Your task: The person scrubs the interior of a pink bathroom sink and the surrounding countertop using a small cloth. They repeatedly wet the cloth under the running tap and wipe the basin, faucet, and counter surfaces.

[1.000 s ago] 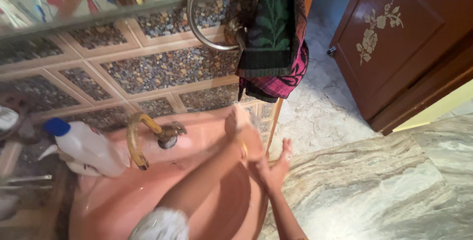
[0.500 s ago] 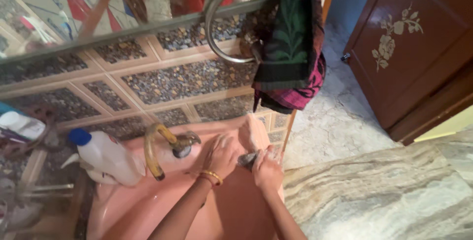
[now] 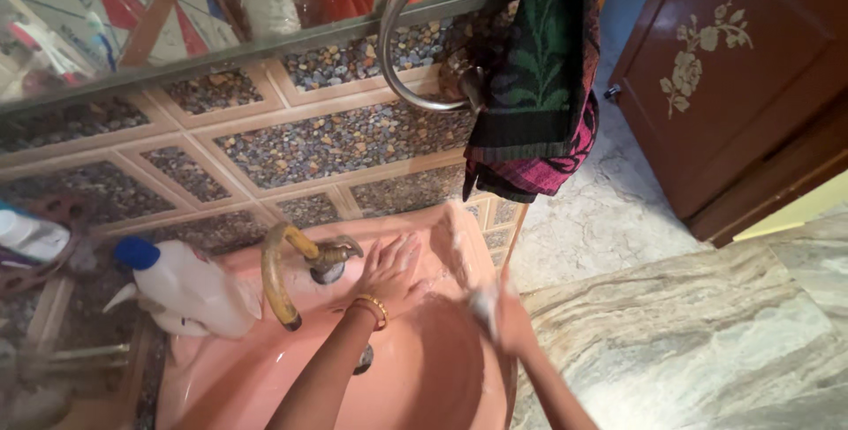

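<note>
Your left hand (image 3: 389,267), fingers spread and grasping nothing, lies flat on the back ledge of the pink ceramic washbasin (image 3: 415,377) beside the curved brass tap (image 3: 281,273), while your blurred, soapy right hand (image 3: 496,313), grip indiscernible, rests on its right rim.

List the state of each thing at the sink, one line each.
Left hand: open, fingers spread, flat on the basin.
Right hand: blurred, soapy, at the rim.
Tap: no water seen running.
Bottle: capped, lying tilted.
Towel: hanging on ring.
Door: ajar.
</note>
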